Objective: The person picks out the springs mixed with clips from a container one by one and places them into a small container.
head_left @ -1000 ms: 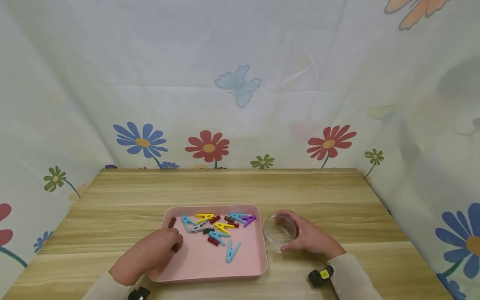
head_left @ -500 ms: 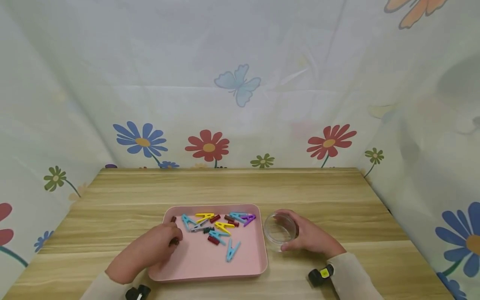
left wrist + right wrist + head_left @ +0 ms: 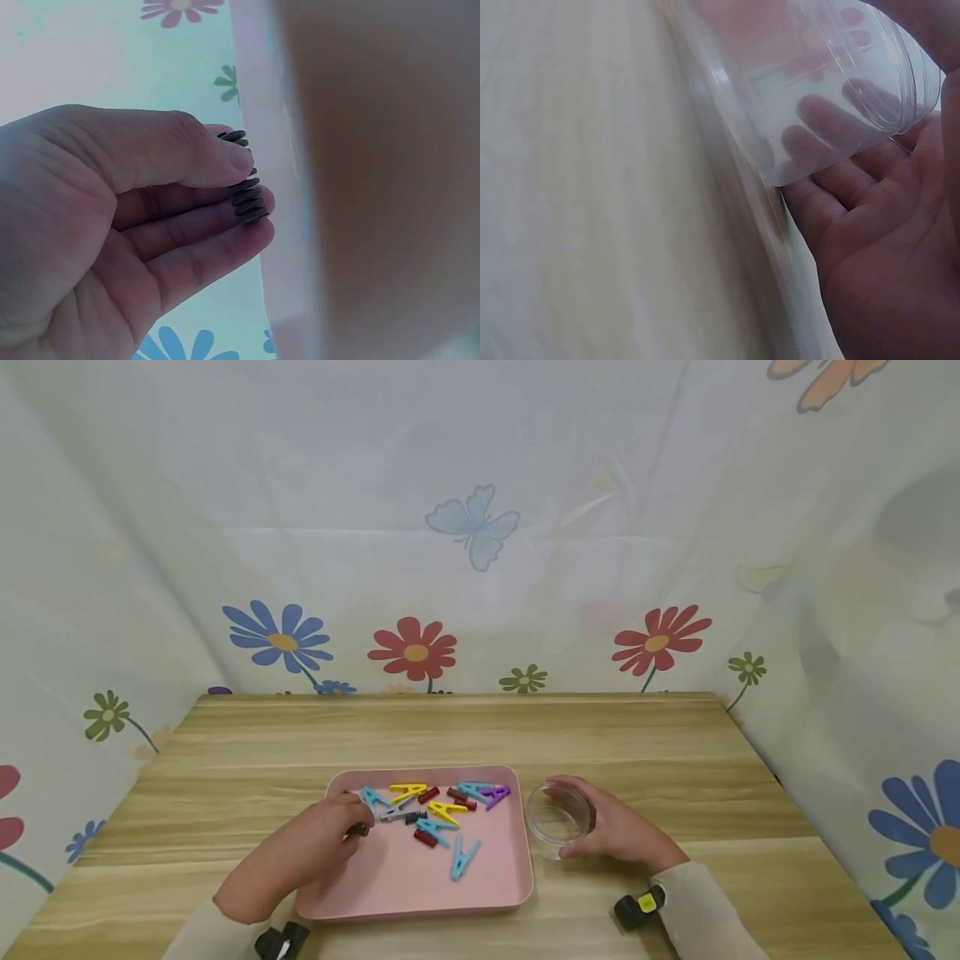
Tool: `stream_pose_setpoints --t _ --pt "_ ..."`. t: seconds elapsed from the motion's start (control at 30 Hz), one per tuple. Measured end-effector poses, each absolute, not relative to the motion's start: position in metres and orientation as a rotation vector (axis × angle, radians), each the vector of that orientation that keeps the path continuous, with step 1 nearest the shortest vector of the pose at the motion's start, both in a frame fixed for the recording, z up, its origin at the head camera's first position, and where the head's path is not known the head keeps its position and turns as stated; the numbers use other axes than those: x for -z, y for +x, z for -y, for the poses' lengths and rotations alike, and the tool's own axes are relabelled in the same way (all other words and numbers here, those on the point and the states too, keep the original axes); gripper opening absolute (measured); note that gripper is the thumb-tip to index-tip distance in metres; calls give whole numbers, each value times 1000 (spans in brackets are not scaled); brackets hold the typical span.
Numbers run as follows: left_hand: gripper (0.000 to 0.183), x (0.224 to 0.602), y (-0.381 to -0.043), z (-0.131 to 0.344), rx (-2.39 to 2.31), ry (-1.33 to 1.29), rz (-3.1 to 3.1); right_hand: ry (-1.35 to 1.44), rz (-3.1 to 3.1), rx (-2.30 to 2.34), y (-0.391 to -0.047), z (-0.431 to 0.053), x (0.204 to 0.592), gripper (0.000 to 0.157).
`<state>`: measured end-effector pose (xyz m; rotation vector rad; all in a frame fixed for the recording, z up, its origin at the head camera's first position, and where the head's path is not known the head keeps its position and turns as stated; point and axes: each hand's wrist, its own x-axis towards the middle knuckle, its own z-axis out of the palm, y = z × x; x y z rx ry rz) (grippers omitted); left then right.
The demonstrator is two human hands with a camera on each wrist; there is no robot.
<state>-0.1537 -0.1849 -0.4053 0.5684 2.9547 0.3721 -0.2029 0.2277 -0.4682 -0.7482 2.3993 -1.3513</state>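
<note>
Spring (image 3: 250, 202) pinched in left hand (image 3: 318, 842), at the tray's (image 3: 408, 885) left edge. Right hand (image 3: 611, 828) curls round clear jar (image 3: 556, 818), just beside the tray's right edge. Clips (image 3: 447, 811) and other springs (image 3: 425, 838) lie mostly toward the tray's far edge.

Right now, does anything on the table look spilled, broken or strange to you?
Nothing stands out. Clips and springs lie mixed, but within the tray; the left hand pinches a dark spring, and the right hand holds the jar.
</note>
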Motion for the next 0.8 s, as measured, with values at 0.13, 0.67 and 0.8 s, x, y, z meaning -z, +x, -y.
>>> stream_pose_setpoints --t 0.13,0.67,0.8 --pt "12 403 -154 183 -398 604 -2970 -747 -2409 1342 -203 -227 468 92" --pt "17 397 -150 167 -460 605 -2978 -761 -2392 1359 -205 -229 472 94" --pt "17 395 -150 164 -461 624 -2988 -759 -2387 1360 -205 -229 472 94"
